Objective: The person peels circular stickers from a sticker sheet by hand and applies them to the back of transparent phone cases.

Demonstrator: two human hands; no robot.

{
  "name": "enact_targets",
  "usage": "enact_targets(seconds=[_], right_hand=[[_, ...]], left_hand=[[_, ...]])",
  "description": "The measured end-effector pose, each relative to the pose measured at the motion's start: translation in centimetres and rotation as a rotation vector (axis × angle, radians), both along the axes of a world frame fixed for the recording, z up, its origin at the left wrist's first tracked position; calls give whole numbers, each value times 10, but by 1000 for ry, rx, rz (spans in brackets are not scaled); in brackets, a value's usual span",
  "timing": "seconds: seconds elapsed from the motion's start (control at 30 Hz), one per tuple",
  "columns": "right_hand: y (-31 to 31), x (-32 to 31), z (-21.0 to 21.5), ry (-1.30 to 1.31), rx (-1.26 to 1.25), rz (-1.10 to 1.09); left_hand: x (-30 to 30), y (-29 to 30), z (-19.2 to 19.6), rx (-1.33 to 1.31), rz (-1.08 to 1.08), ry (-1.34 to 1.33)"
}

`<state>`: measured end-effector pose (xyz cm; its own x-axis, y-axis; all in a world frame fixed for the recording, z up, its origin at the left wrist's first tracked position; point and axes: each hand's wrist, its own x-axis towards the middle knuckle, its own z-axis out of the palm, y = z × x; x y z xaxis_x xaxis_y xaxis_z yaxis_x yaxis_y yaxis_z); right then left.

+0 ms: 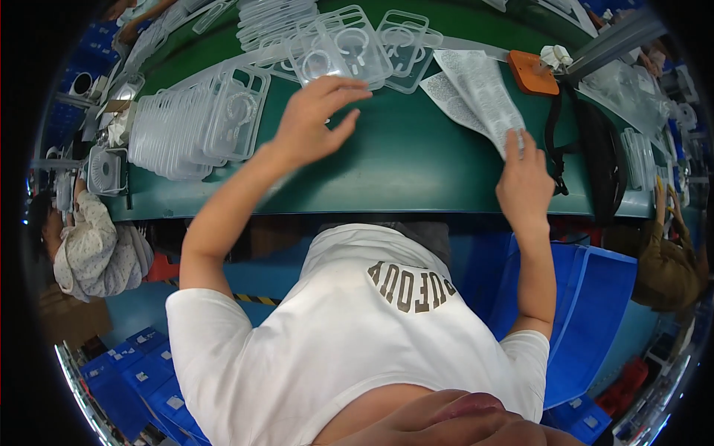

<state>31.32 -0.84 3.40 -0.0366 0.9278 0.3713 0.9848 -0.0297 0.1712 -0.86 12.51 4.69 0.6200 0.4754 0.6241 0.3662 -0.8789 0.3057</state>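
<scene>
My left hand [316, 123] hovers above the green table, thumb and fingers spread, just in front of some clear plastic trays [375, 63] with round molded shapes. Nothing shows between its fingers. At the right, my right hand [526, 178] has its fingertips on the near end of a long printed paper sheet [480, 82], pinching it; the thumb is hidden. A second printed sheet [451, 100] lies partly under the first. More clear trays [401, 44] rest just left of the sheets.
A long row of nested clear trays [178, 134] stands at the left, with another stack [271, 22] at the back. An orange block [532, 73] and a black bag [601, 156] are at the right. Blue bins [587, 305] sit below; other people work on both sides.
</scene>
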Motion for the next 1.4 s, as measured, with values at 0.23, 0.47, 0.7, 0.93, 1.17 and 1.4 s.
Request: enact_targets(seconds=[0.23, 0.47, 0.7, 0.93, 1.17, 1.4], right_hand=[[-5, -11, -25, 31, -29, 14], [-4, -13, -19, 128, -14, -11], [8, 22, -41, 231, 44, -16], [2, 33, -45, 249, 123, -33], [3, 49, -45, 437, 52, -171], [15, 65, -29, 672, 93, -250]], left_hand=[[114, -62, -23, -1846, -94, -397], [198, -16, -39, -1422, -213, -367], [205, 40, -33, -520, 129, 383], [171, 33, -44, -501, 75, 191], [121, 1, -52, -334, -69, 42], [60, -31, -36, -267, 9, -82]])
